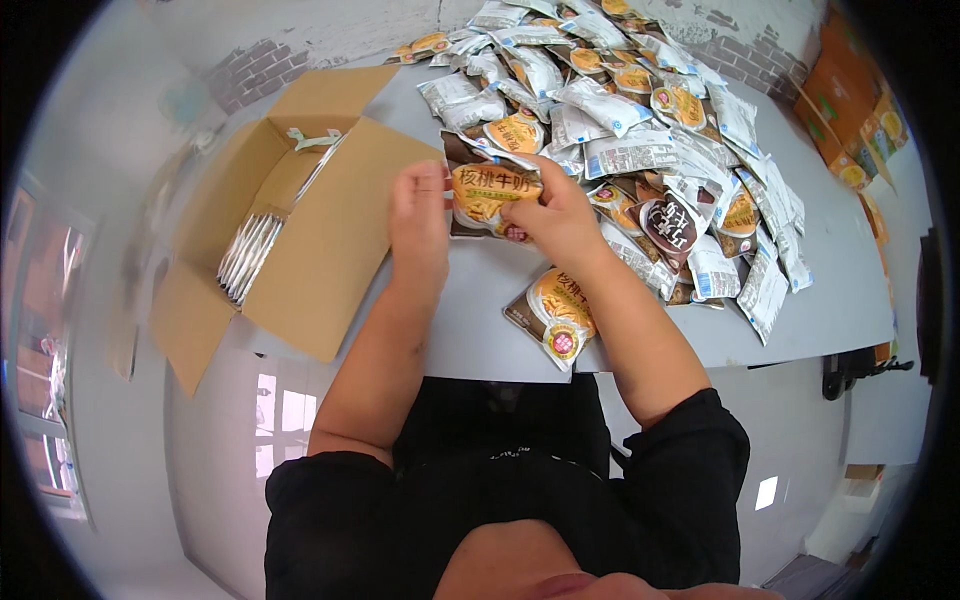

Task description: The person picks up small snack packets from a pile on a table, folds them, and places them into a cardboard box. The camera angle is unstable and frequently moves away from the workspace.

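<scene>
My right hand (562, 214) grips a brown-and-yellow printed plastic packet (480, 180) by its right side, thumb across the front. Blurred by motion, my left hand (418, 214) is upright at the packet's left edge; whether it grips that edge I cannot tell. Below my right hand, another packet of the same print (551, 315) lies face up near the table's front edge, partly covered by my forearm. To the left stands an open cardboard box (330, 247), flaps spread, with a row of packets (251, 251) on edge inside and more along its far right wall.
A large heap of packets (630, 154), some printed side up and others showing white backs, covers the back and right of the grey table (480, 300). One darker brown packet (667, 225) is among them. Orange printed cartons (844, 97) stand beyond the table's far right.
</scene>
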`<state>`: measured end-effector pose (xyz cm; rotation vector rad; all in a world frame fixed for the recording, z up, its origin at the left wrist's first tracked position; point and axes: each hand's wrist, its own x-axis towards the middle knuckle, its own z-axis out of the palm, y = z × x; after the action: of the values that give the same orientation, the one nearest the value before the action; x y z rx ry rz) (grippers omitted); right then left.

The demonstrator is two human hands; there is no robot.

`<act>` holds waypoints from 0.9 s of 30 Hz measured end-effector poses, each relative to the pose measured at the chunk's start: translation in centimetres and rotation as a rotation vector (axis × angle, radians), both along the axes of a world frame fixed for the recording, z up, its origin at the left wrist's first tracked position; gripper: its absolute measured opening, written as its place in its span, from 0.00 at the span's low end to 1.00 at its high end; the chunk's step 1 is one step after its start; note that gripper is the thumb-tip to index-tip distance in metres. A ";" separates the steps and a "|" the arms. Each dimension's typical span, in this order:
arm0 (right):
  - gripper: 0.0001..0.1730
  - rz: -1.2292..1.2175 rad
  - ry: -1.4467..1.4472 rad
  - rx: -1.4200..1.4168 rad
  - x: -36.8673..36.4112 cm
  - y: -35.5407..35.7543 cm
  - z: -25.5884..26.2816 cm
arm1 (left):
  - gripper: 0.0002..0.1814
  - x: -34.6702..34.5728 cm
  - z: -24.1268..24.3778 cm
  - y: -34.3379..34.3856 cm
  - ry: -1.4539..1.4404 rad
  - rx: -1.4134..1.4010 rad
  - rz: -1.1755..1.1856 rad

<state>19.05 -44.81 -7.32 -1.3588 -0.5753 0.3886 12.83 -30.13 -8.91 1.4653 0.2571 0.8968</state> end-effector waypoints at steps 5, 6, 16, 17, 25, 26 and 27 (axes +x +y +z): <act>0.22 -0.011 0.072 0.015 -0.4 0.1 0.1 | 0.27 0.4 -1.7 -1.0 0.181 -0.026 -0.298; 0.22 -0.081 0.007 -0.064 -1.0 0.2 1.1 | 0.27 0.3 -1.9 -0.9 0.196 0.049 -0.271; 0.32 -0.284 -0.289 -0.376 -0.5 -0.1 1.1 | 0.23 -0.8 -0.5 -1.9 0.094 0.262 -0.265; 0.32 -0.252 -0.218 -0.340 -0.1 -0.2 0.8 | 0.22 -0.9 -0.3 -2.3 0.056 0.248 -0.291; 0.22 -0.099 -0.123 0.032 -0.5 0.4 0.5 | 0.22 -1.0 -0.3 -2.1 0.034 0.127 -0.358; 0.22 -0.107 -0.090 0.035 -0.4 0.5 0.4 | 0.23 -0.8 -0.5 -2.0 0.047 0.055 -0.378; 0.21 -0.114 -0.056 0.036 -0.3 0.5 0.2 | 0.23 -0.7 -0.7 -2.0 0.062 -0.019 -0.398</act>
<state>18.79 -44.31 -7.13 -1.3647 -0.5451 0.2473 12.11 -32.17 -9.61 1.4615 0.0153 0.5264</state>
